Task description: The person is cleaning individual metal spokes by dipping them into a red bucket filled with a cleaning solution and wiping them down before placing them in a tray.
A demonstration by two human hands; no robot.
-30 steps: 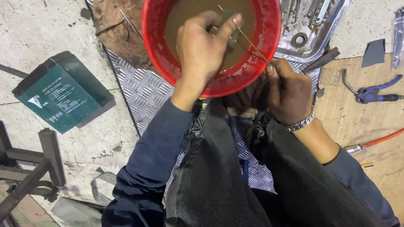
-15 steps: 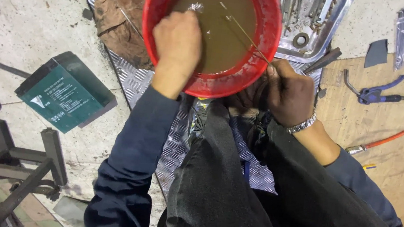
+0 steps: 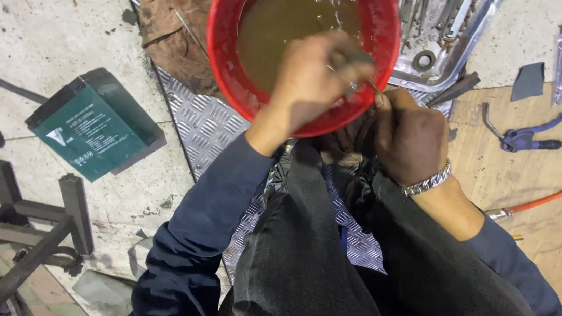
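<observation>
Left hand: the left hand (image 3: 312,78) is hovering over the near part of the red bucket (image 3: 223,42), fingers curled and pinching one end of a thin metal rod (image 3: 364,77); the hand is blurred, so the exact pinch is hard to make out.
Right hand: the right hand (image 3: 412,138) is sitting clenched just beyond the bucket's near right rim, gripping the other end of the same rod, and a metal wristwatch (image 3: 426,182) is showing on its wrist.
Rod: it is lying between the two hands, over the bucket's near right edge, mostly covered by fingers.
Bucket: it is standing at the far centre on a sheet of patterned metal plate (image 3: 195,119) and is holding murky brown water (image 3: 287,21) with ripples glinting on top.
Brown rag: a rust-coloured cloth (image 3: 170,24) is lying on the plate, touching the bucket's left side.
Green box: a dark green rectangular battery-like block (image 3: 92,126) is resting on the concrete floor, well to the left of the bucket.
Metal stand: a dark frame (image 3: 20,222) is standing at the near left.
Tool tray: a shiny tray (image 3: 442,50) of metal tools is sitting just right of the bucket, at the far side.
Pliers: blue-handled pliers (image 3: 524,133) are lying on the wooden board (image 3: 548,232) to the right, near an orange hose (image 3: 559,195).
Person: dark sleeves and dark trousers are filling the near centre.
</observation>
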